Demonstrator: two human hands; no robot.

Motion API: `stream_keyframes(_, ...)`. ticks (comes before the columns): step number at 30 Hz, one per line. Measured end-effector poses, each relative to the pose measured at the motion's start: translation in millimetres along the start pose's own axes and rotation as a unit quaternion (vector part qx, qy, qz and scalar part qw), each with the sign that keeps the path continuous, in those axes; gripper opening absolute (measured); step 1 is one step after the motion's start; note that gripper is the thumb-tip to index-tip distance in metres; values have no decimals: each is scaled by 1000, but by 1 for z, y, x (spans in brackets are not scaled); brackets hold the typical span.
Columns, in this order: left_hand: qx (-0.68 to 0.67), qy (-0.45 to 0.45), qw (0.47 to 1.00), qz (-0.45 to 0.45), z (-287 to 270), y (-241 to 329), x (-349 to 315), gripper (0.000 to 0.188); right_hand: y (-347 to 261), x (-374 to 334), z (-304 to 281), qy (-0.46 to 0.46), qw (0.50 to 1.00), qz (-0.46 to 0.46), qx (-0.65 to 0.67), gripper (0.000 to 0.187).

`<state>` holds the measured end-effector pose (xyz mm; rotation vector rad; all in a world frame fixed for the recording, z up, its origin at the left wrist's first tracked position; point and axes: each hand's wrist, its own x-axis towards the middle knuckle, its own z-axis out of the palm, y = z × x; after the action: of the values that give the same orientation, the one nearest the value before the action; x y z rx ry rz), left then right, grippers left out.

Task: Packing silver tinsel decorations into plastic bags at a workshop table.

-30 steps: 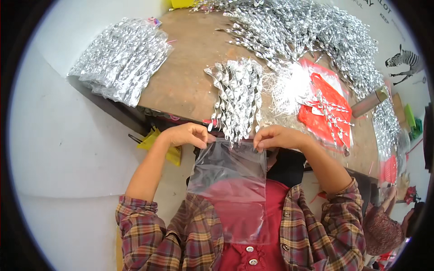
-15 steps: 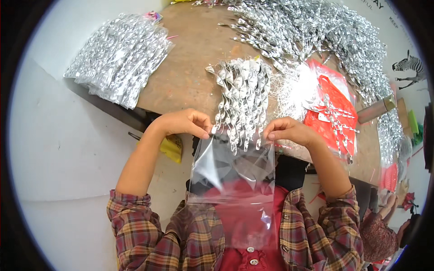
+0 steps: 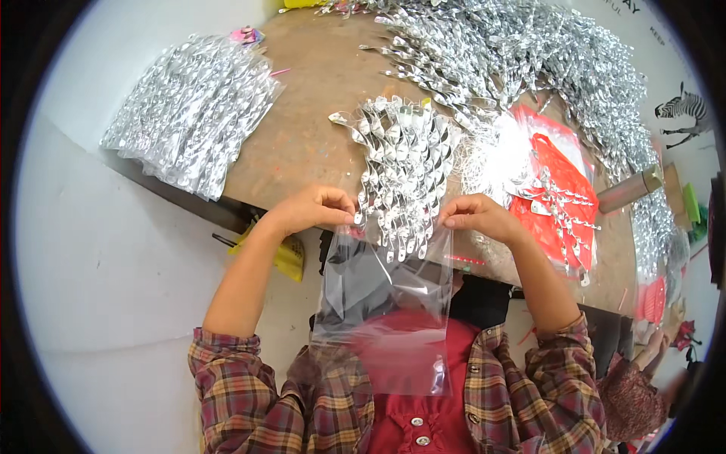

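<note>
A clear plastic bag [image 3: 382, 314] hangs down from the table's front edge, over my lap. My left hand [image 3: 316, 209] pinches its upper left corner, and my right hand [image 3: 475, 215] pinches the upper right corner. Between my hands lies a bundle of silver twisted foil strips [image 3: 404, 163] with white strings at the far end. The bundle's near tips overlap the bag's mouth; how far they reach inside is hard to tell. One strip sticks out to the bundle's upper left.
Packed silver strips [image 3: 193, 113] overhang the table [image 3: 302, 98] at left. A large heap of silver strips [image 3: 529, 53] covers the far right. A red bag [image 3: 560, 189] with loose strips and a metal bottle [image 3: 629, 191] stay right. Another person [image 3: 631, 397] sits at lower right.
The bag has risen slightly toward the table, and its mouth now meets more of the foil bundle's tips. Both hands keep their pinch on its corners.
</note>
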<state>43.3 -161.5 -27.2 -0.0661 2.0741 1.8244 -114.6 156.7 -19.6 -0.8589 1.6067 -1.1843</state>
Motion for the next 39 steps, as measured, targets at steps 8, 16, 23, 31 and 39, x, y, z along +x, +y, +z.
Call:
stream_keyframes(8,-1,-22,1000,1,-2,3,-2,12,-30,13,3,-43,998,7,-46,12)
stream_keyframes(16,-106,-8,994,-12,-4,-2,-1,9,-20,25,-10,-63,998,6,16,6)
stream_keyframes(23,-73,-52,996,7,-7,3,-2,10,-17,30,-11,-98,994,-40,35,3)
stream_keyframes(31,-21,-118,992,36,-5,11,-6,13,-16,34,-8,-172,983,-71,4,5)
stream_keyframes(39,10,-95,995,1,1,13,-2,11,-12,27,-8,-133,989,-66,-4,6)
